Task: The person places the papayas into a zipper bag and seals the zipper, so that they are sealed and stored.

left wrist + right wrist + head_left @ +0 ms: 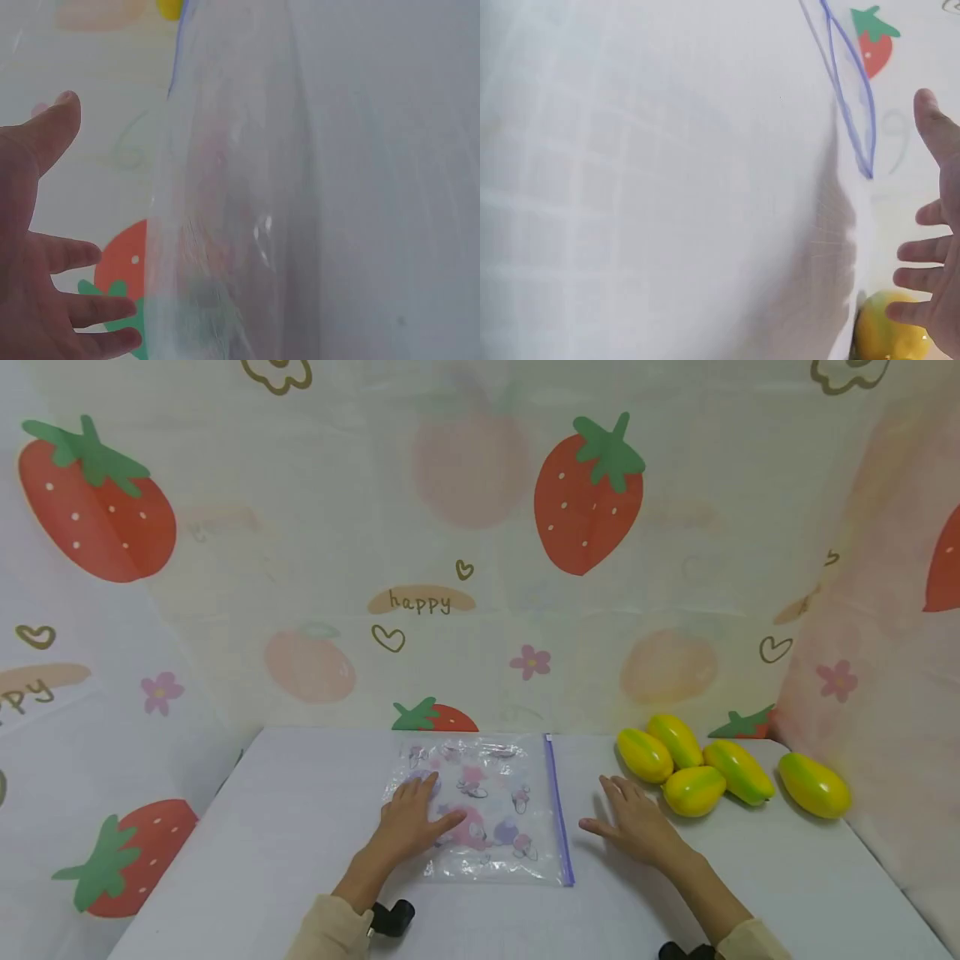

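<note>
White flat-topped table (pixel 247 852), faint grid on surface in right wrist view. Lying flat near middle: clear plastic zip bag (pixel 498 810), pink and purple prints, purple closure strip (pixel 560 814) along right side, edges bowed apart. Far right: four glossy yellow-green oval fruits (pixel 693 792), bunched close. Fifth, similar fruit (pixel 815 786) just beside them, near right edge.

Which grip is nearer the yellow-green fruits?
Right. The right grip is just left of the yellow-green fruits; the left grip is much farther left, over the left part of the clear bag.
</note>
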A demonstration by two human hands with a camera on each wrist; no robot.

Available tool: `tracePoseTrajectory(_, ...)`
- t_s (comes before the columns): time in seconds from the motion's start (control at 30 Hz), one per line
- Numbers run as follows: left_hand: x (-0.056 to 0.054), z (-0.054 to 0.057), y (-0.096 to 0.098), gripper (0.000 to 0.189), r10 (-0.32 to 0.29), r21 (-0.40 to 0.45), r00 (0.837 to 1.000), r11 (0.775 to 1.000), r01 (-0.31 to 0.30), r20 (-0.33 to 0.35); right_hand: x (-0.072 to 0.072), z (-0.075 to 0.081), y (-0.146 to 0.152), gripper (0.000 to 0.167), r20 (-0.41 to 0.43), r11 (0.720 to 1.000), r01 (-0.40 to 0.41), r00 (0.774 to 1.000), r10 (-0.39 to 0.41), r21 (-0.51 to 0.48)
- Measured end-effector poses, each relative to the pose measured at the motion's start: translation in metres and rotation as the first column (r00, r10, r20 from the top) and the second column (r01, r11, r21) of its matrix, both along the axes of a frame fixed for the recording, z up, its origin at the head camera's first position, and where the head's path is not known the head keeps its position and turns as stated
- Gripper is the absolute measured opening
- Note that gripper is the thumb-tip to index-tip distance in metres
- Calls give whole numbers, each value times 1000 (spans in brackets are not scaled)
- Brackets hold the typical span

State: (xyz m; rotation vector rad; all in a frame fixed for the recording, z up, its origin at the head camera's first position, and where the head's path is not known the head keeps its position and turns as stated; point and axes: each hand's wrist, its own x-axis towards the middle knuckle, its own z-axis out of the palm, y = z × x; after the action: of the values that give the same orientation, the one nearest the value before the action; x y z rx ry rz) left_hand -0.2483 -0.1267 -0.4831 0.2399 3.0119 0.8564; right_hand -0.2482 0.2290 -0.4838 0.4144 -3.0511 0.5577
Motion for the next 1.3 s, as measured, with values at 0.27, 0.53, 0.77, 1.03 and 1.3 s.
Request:
tracePoseTrajectory(0.27,-6,4,16,84,8,62,1000,998,-10,24,-3,1,-1,81,-46,995,-55,998,51,-78)
tracePoseTrajectory(0.53,-12,3,38,78,18,127,999,992,-24,47,-9,-1,-4,79,5,993,-62,998,63,-96)
tracePoseTrajectory(0.77,-13,1,56,72,19,191,998,981,-29,52,-13,-3,-7,74,27,990,-98,994,101,-96)
tracePoseTrajectory(1.03,-16,-3,73,68,0,219,999,976,-10,49,-15,-2,-13,70,72,991,-103,991,109,-86)
tracePoseTrajectory(1.3,-18,-5,86,65,-43,228,999,973,41,5,-18,-5,-17,69,68,991,-125,989,128,-45)
